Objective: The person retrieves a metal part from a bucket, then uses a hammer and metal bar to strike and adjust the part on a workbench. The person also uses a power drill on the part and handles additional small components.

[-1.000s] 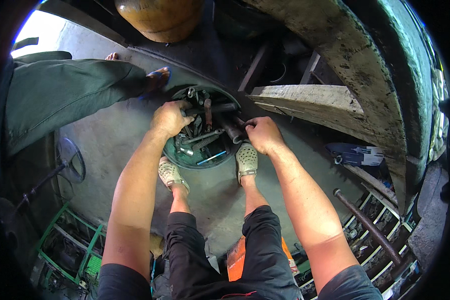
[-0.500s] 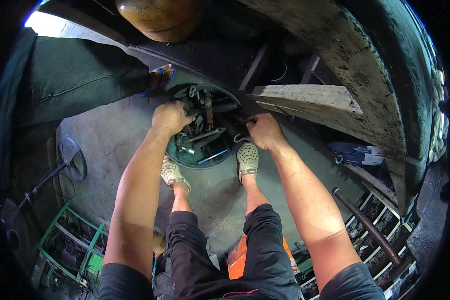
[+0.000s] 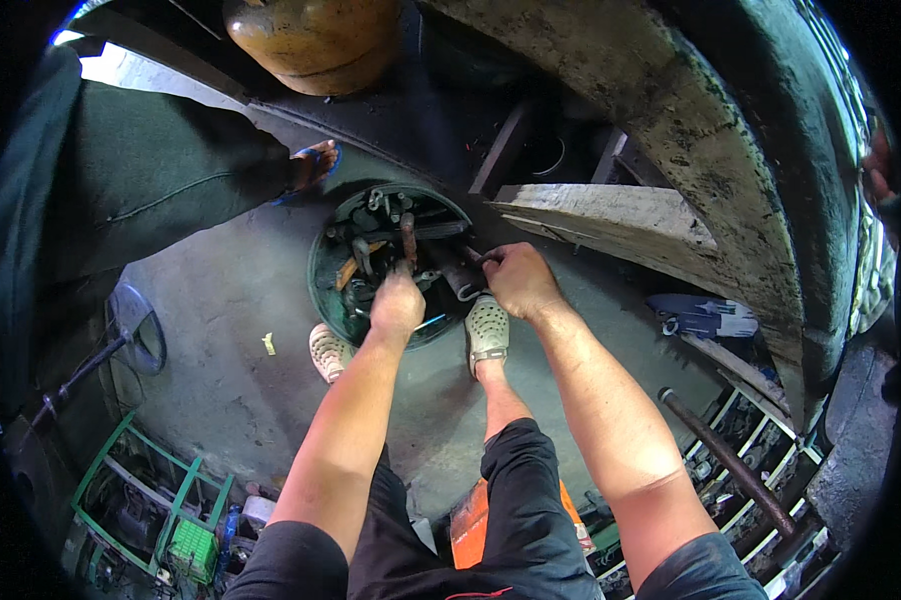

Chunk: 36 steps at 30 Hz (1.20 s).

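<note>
A round dark tub (image 3: 319,292) of metal tools stands on the floor between my feet. My left hand (image 3: 399,303) reaches into it, over the tools at its near side; motion blurs its fingers, and their grip is hidden. A rusty brown tool (image 3: 409,240) stands out just beyond that hand. An orange-brown piece (image 3: 347,272) lies at the tub's left. My right hand (image 3: 521,283) is closed at the right rim, beside a dark cylindrical piece (image 3: 459,278). Whether it grips the rim or a tool there, I cannot make out.
Another person's trousered leg (image 3: 171,170) and sandalled foot (image 3: 316,163) are at the left. A timber beam (image 3: 611,210) runs along the right. A yellowish rounded tank (image 3: 316,45) stands at the back. Metal racks (image 3: 161,470) with a green crate (image 3: 193,550) sit lower left.
My left hand has moved right and nearer within the tub, uncovering the orange-brown piece. My right hand stays by the right rim. The view has shifted slightly.
</note>
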Available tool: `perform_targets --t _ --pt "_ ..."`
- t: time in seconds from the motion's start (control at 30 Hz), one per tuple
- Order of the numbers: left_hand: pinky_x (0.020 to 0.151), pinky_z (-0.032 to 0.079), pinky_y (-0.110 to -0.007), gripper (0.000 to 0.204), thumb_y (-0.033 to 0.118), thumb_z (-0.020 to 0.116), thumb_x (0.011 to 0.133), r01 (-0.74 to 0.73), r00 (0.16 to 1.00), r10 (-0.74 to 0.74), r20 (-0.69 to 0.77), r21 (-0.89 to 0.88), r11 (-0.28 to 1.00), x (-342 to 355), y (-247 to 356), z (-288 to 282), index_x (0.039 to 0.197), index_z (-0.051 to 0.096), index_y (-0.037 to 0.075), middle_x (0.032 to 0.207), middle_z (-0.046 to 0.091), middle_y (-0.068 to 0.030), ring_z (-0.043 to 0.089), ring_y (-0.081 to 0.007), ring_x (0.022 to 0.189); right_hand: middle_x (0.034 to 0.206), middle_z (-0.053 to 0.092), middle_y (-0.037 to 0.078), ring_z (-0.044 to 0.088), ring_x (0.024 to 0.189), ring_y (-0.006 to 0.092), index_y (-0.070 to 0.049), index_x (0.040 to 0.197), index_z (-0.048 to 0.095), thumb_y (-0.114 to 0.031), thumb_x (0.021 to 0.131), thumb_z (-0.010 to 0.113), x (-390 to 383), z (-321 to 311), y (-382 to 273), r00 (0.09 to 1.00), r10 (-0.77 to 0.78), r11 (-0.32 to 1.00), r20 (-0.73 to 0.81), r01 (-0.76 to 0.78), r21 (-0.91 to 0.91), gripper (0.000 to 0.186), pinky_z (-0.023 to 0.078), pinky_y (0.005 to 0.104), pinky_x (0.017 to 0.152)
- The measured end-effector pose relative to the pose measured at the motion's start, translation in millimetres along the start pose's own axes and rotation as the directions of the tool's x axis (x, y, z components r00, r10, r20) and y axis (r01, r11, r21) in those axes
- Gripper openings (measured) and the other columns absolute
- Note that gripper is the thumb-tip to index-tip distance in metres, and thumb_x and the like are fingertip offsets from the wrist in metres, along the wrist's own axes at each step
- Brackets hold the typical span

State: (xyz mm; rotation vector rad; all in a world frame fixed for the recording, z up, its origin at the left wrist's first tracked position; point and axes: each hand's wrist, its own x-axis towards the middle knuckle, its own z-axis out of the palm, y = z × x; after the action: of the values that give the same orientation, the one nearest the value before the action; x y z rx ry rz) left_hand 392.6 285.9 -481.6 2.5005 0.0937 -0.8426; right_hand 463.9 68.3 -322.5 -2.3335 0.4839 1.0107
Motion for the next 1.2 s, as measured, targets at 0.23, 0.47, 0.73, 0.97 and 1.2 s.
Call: perform_targets --t 0.23,0.47,0.73,0.97,1.2 --pt "0.090 0.069 -0.046 0.033 0.012 0.057 0.108 -0.177 0.974 0.079 0.212 0.499 0.848 -6.8 -16.4 -22.2 0.139 0.063 0.002 0.128 0.080 -0.0206 0.083 -0.0342 0.109 0.116 0.082 0.025 0.078 0.112 0.0423 -0.006 0.125 0.084 -0.025 0.106 0.071 -7.2 -3.9 4.8 0.999 0.022 0.999 -0.028 -0.021 0.039 0.030 0.059 0.0476 0.102" --pt "0.100 0.067 -0.047 0.031 0.011 0.065 0.101 0.115 0.921 -0.262 0.287 0.443 0.889 13.9 -20.4 -52.7 0.125 0.081 0.000 0.125 0.082 -0.0232 0.080 -0.0366 0.122 0.119 0.082 0.022 0.078 0.115 0.0438 -0.010 0.119 0.086 -0.028 0.103 0.071 -6.8 -5.7 -2.8 0.999 0.049 0.999 0.018 -0.050 0.016 0.029 0.061 0.0500 0.102" --pt "0.098 0.067 -0.049 0.033 0.012 0.060 0.107 0.167 0.940 -0.262 0.217 0.375 0.912 43.0 -9.4 7.4 0.135 0.076 0.005 0.136 0.078 -0.0207 0.080 -0.0370 0.120 0.119 0.081 0.023 0.077 0.116 0.0438 -0.011 0.119 0.086 -0.030 0.104 0.069 -3.7 -5.1 0.3 0.997 0.077 0.996 0.029 -0.078 0.033 0.029 0.061 0.0507 0.103" --pt "0.093 0.068 -0.047 0.032 0.016 0.055 0.111 0.260 0.937 -0.324 0.129 0.363 0.895 67.8 -13.0 24.5 0.124 0.084 0.009 0.126 0.083 -0.0171 0.082 -0.0343 0.116 0.118 0.082 0.021 0.077 0.117 0.0429 -0.011 0.118 0.085 -0.037 0.104 0.071 -8.5 -7.1 -3.1 0.995 0.089 0.996 0.040 -0.090 0.007 0.033 0.061 0.0509 0.103" --pt "0.097 0.067 -0.048 0.025 0.014 0.067 0.100 0.137 0.962 -0.209 0.174 0.353 0.925 37.3 -11.1 -11.6 0.114 0.087 0.007 0.115 0.085 -0.0195 0.083 -0.0363 0.111 0.117 0.083 0.022 0.078 0.116 0.0410 -0.010 0.122 0.086 -0.034 0.104 0.070 -5.3 -4.1 0.2 0.996 0.089 0.994 0.009 -0.088 -0.062 0.034 0.060 0.0488 0.104"
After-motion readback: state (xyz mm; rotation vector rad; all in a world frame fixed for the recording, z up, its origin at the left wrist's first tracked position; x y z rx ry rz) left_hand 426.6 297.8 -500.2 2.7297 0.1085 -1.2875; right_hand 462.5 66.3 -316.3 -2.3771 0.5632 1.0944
